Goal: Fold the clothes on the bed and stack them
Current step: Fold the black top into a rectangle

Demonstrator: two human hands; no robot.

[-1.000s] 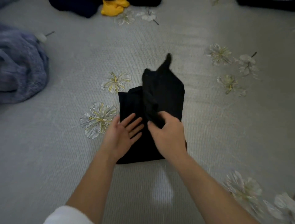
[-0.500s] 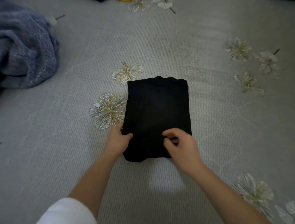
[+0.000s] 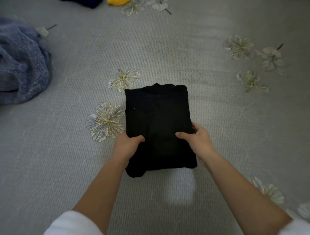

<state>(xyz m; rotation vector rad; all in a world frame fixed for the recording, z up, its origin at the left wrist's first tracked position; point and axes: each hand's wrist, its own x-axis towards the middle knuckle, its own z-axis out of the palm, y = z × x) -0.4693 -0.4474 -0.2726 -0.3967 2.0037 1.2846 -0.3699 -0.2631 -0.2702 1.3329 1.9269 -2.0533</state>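
Garment point(image 3: 157, 124), black and folded into a rectangle, lies on the grey flowered bed point(image 3: 167, 50). The left hand point(image 3: 127, 146) grips its left edge, thumb on top, fingers tucked beneath. The right hand point(image 3: 196, 140) grips the right edge likewise. A blue knit heap point(image 3: 21, 67) lies well left of the garment, a yellow cloth point(image 3: 117, 2) far beyond it.

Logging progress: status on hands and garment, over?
Left hand and right hand grip the folded black knit garment at its near sides, thumbs on top. Blue knit heap lies far left, clear of it.
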